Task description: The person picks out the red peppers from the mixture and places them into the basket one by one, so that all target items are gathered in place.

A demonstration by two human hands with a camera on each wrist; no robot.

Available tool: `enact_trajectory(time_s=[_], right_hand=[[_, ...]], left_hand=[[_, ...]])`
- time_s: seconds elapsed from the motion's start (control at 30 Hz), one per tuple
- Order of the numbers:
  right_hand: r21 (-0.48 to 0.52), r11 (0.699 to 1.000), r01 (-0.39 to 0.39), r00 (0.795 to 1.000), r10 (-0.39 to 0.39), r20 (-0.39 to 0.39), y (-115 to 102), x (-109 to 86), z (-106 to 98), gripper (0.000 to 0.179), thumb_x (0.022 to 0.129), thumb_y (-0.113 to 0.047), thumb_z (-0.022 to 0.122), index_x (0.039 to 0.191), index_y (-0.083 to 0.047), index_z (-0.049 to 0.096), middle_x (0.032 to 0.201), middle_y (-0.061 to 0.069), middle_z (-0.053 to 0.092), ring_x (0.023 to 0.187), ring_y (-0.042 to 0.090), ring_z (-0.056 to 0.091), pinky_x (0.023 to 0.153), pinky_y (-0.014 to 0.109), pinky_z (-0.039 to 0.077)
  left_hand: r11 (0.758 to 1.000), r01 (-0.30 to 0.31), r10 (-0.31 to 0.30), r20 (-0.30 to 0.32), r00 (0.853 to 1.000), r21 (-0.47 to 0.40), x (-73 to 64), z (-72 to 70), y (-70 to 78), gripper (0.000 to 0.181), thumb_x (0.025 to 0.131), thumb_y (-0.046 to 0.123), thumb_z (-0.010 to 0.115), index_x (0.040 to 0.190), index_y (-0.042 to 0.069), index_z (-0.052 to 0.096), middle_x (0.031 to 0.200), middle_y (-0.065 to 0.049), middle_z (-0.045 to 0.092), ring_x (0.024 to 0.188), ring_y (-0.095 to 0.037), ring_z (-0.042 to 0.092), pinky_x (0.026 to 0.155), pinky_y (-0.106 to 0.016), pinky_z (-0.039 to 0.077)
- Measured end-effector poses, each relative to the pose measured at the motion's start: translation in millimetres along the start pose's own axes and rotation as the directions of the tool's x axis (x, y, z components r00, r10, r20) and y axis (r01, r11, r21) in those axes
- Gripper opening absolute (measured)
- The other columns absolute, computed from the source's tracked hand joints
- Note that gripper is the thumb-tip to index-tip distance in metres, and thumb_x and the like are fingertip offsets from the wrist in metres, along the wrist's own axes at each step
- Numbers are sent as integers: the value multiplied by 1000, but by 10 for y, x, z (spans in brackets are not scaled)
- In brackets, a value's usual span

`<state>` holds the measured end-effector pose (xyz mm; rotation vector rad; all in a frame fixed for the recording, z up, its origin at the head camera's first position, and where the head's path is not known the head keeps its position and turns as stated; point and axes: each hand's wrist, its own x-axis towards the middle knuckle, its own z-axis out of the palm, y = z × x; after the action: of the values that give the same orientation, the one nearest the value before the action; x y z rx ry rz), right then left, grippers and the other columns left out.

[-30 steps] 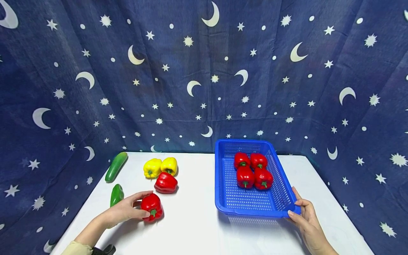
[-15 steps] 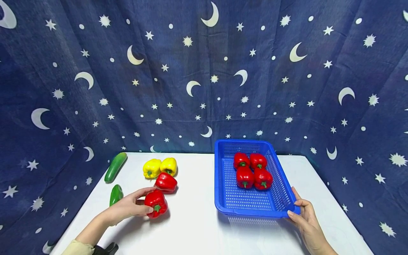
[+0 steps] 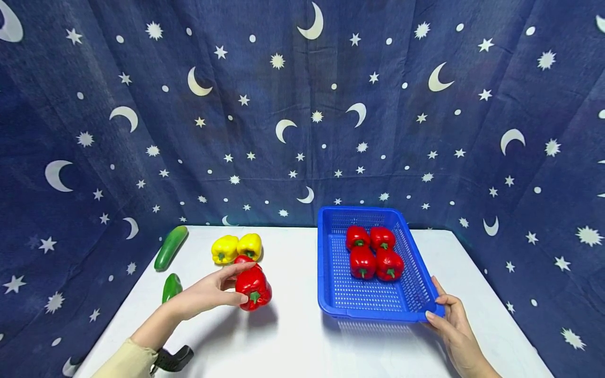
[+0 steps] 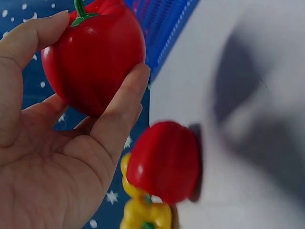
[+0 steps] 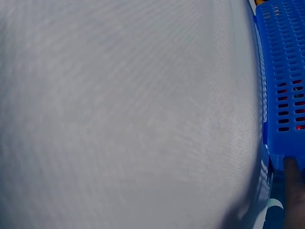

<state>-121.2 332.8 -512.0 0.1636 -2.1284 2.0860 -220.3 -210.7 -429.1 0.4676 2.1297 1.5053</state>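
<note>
The person's left forearm (image 3: 158, 323) slants in from the lower left; the left hand (image 3: 210, 295) grips between its thumb and curved fingers. At the lower right, the right hand (image 3: 455, 326) pinches, thumb below, bent fingers above.

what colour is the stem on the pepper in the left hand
Green; the stem shows best in the left wrist view.

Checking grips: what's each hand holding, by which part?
Left hand: red pepper, by its body, thumb beside its stem. Right hand: blue basket, by its near right corner.
</note>
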Motion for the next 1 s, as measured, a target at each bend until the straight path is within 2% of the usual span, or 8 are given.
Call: enact_trajectory(time_s=[0.23, 0.43, 0.63, 0.83, 1.0], right_hand=[[8, 999, 39, 998, -39, 48, -9, 17, -18, 26, 106, 1, 46, 124, -6, 29, 172, 8, -2, 142, 1, 27, 94, 19, 51], [-8, 997, 73, 996, -72, 53, -16, 14, -25, 26, 104, 5, 47, 123, 0, 29, 172, 6, 0, 148, 7, 18, 94, 18, 50], [-8, 999, 46, 998, -45, 41, -14, 18, -40, 25, 104, 3, 48, 122, -2, 31, 172, 6, 4, 147, 8, 22, 95, 18, 50], [4, 999, 44, 999, -44, 30, -6, 11, -45, 24, 105, 2, 47, 123, -5, 32, 172, 4, 4, 146, 4, 23, 95, 17, 49], [24, 999, 35, 999, -36, 29, -5, 17, -32, 24, 105, 1, 47, 123, -7, 33, 172, 6, 3, 147, 8, 23, 94, 18, 51]], left_hand=[[1000, -23, 22, 35, 999, 14, 157, 150, 206, 74, 89, 24, 80, 154, 25, 45, 138, -13, 54, 123, -30, 56, 95, -40, 56], [999, -36, 34, 49, 998, 40, 280, 260, 387, 72, 88, 26, 81, 153, 30, 47, 138, -11, 54, 124, -30, 54, 92, -41, 57], [994, -102, 99, 103, 990, 30, 447, 346, 543, 72, 90, 26, 79, 154, 29, 46, 139, -9, 55, 126, -30, 56, 93, -41, 56], [991, -129, 124, 145, 982, 29, 623, 479, 712, 71, 90, 29, 79, 153, 33, 46, 141, -4, 54, 129, -29, 54, 95, -43, 56], [989, -148, 146, 175, 974, 1, 758, 608, 843, 72, 88, 27, 81, 152, 35, 47, 144, -1, 52, 129, -26, 54, 93, -41, 57]])
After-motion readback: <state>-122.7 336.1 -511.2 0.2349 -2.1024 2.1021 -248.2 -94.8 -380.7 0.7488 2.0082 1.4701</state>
